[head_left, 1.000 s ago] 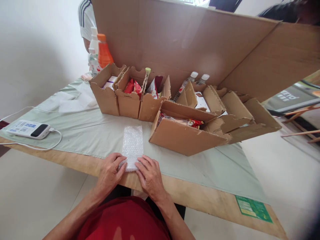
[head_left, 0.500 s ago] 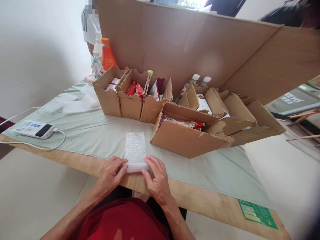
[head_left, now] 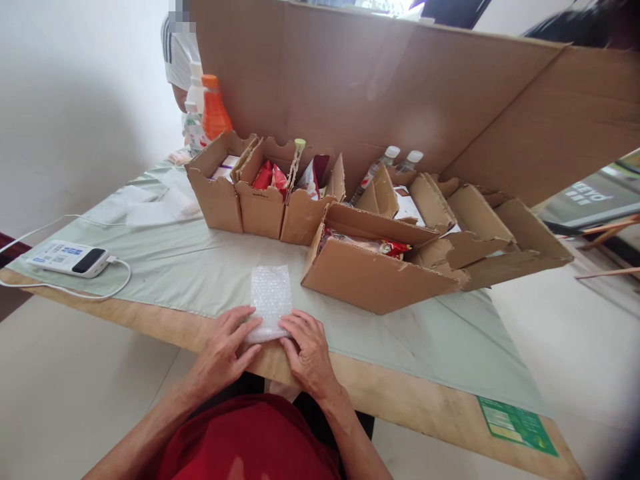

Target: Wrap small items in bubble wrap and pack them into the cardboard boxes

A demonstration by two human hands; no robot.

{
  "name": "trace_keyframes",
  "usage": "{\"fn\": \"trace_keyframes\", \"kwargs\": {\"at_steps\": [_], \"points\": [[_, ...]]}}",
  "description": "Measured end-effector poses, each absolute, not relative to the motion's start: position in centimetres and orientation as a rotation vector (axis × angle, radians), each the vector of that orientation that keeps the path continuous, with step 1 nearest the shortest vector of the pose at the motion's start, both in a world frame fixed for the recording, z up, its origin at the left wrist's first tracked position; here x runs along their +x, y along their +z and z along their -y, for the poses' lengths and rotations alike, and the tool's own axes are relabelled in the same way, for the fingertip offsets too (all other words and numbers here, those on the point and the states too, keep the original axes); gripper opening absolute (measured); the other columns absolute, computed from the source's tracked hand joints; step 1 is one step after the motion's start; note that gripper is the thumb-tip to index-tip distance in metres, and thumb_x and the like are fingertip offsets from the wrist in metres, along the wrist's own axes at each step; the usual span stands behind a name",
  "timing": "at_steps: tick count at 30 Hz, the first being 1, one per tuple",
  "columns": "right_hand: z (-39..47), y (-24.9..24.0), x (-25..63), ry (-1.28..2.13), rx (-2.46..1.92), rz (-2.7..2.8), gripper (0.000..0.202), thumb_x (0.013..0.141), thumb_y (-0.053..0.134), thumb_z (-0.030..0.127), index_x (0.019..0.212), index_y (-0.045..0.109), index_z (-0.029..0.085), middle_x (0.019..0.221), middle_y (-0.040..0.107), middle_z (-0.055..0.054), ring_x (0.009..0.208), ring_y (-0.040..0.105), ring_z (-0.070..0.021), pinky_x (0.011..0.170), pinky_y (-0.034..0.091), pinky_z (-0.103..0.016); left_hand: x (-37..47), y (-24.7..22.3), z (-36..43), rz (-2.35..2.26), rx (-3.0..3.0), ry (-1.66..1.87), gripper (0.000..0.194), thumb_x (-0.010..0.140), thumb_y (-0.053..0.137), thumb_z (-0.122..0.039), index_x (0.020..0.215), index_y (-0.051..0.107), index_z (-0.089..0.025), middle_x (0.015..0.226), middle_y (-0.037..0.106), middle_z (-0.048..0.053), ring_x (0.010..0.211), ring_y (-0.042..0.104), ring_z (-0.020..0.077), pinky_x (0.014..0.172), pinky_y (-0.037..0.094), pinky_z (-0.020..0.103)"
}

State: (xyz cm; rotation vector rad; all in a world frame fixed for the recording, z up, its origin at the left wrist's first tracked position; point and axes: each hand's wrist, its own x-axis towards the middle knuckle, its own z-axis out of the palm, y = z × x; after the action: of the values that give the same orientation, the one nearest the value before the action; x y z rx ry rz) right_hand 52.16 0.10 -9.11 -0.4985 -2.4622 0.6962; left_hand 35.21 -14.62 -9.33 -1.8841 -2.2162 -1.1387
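A small piece of clear bubble wrap [head_left: 271,293] lies at the near edge of the table, its near end folded over. My left hand [head_left: 227,343] holds its near left corner, fingertips on top and thumb along the near edge. Opposite it, my right hand [head_left: 307,347] grips the near right corner in the same way, fingers bent over the top and thumb at the front. Both wrists come in low over the table edge. What lies under the fingers is hidden.
An open cardboard box [head_left: 380,273] with packets stands just right of the wrap. Behind are more cardboard bins [head_left: 263,210], bottles [head_left: 216,110] and a tall cardboard panel [head_left: 350,80]. A white device [head_left: 70,259] with a cable lies left. A person's sleeve [head_left: 183,57] shows beyond.
Both hands have shifted slightly, their fingers reaching further over the top of the wrap. The folded near end looks flatter than before.
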Motion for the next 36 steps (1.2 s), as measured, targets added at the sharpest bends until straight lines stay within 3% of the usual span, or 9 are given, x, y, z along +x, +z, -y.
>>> {"fn": "trace_keyframes", "kwargs": {"at_steps": [4,9,12,16,19,24,28,31,36], "points": [[0.0,-8.4,52.6,0.767,-0.535,2.442,0.026,0.093,0.060,0.015,0.116,0.068,0.023,0.111,0.075,-0.007,0.117,0.062,-0.0266,0.099,0.048,-0.045,35.2,-9.0,14.2,2.231,-1.933,-1.267,0.023,0.096,0.056,-0.017,0.117,0.065,-0.020,0.112,0.071,0.009,0.115,0.062,0.0244,0.099,0.052,0.040],[0.6,-8.1,53.2,0.546,-0.521,2.420,0.038,0.093,0.060,0.019,0.131,0.060,0.023,0.141,0.060,-0.013,0.129,0.055,-0.0285,0.104,0.045,-0.047,34.7,-8.0,13.6,2.393,-1.965,-1.290,0.019,0.099,0.055,-0.028,0.106,0.070,-0.019,0.098,0.071,0.008,0.096,0.064,0.0234,0.087,0.054,0.040],[0.6,-8.4,53.0,0.464,-0.448,2.513,0.037,0.092,0.060,0.015,0.128,0.062,0.023,0.137,0.062,-0.012,0.129,0.054,-0.0296,0.103,0.045,-0.047,34.6,-8.0,13.0,2.453,-1.893,-1.225,0.023,0.099,0.053,-0.032,0.108,0.070,-0.019,0.093,0.070,0.007,0.089,0.064,0.0238,0.085,0.054,0.042],[0.1,-9.0,52.2,0.519,-0.476,2.490,0.028,0.093,0.059,0.012,0.119,0.065,0.022,0.123,0.070,-0.009,0.120,0.059,-0.0269,0.098,0.047,-0.043,35.1,-8.8,12.8,2.396,-1.754,-1.217,0.039,0.097,0.058,-0.036,0.131,0.060,-0.018,0.117,0.067,0.013,0.108,0.064,0.0267,0.095,0.054,0.044],[-0.3,-8.8,51.7,0.582,-0.492,2.433,0.025,0.094,0.058,0.012,0.116,0.066,0.022,0.117,0.072,-0.007,0.115,0.061,-0.0255,0.097,0.047,-0.042,35.3,-9.2,13.1,2.274,-1.797,-1.203,0.045,0.093,0.065,-0.034,0.136,0.057,-0.022,0.132,0.062,0.014,0.121,0.060,0.0285,0.103,0.050,0.046],[0.0,-8.0,52.0,0.625,-0.494,2.392,0.026,0.096,0.058,0.016,0.121,0.063,0.023,0.113,0.074,-0.007,0.113,0.062,-0.0256,0.097,0.048,-0.044,35.1,-9.1,13.5,2.261,-1.855,-1.315,0.027,0.094,0.057,-0.019,0.119,0.067,-0.022,0.109,0.073,0.009,0.113,0.064,0.0261,0.098,0.053,0.043],[0.6,-8.1,52.8,0.524,-0.504,2.408,0.039,0.094,0.060,0.021,0.133,0.057,0.022,0.137,0.062,-0.013,0.126,0.057,-0.0285,0.101,0.046,-0.047,34.8,-8.6,13.2,2.363,-1.896,-1.342,0.024,0.096,0.056,-0.027,0.114,0.069,-0.019,0.102,0.073,0.010,0.102,0.066,0.0255,0.089,0.055,0.041],[0.4,-8.8,52.8,0.438,-0.506,2.462,0.040,0.093,0.061,0.020,0.133,0.058,0.021,0.141,0.060,-0.014,0.127,0.055,-0.0301,0.101,0.046,-0.048,34.8,-8.4,12.7,2.417,-1.885,-1.252,0.027,0.098,0.054,-0.032,0.114,0.070,-0.017,0.091,0.072,0.009,0.089,0.066,0.0240,0.082,0.056,0.040],[-0.3,-9.4,52.0,0.484,-0.533,2.482,0.029,0.095,0.059,0.017,0.124,0.064,0.022,0.124,0.071,-0.009,0.125,0.057,-0.0286,0.100,0.045,-0.047,35.1,-8.5,12.5,2.320,-1.727,-1.172,0.046,0.095,0.061,-0.037,0.135,0.058,-0.015,0.121,0.065,0.016,0.110,0.062,0.0286,0.095,0.053,0.045]]}}
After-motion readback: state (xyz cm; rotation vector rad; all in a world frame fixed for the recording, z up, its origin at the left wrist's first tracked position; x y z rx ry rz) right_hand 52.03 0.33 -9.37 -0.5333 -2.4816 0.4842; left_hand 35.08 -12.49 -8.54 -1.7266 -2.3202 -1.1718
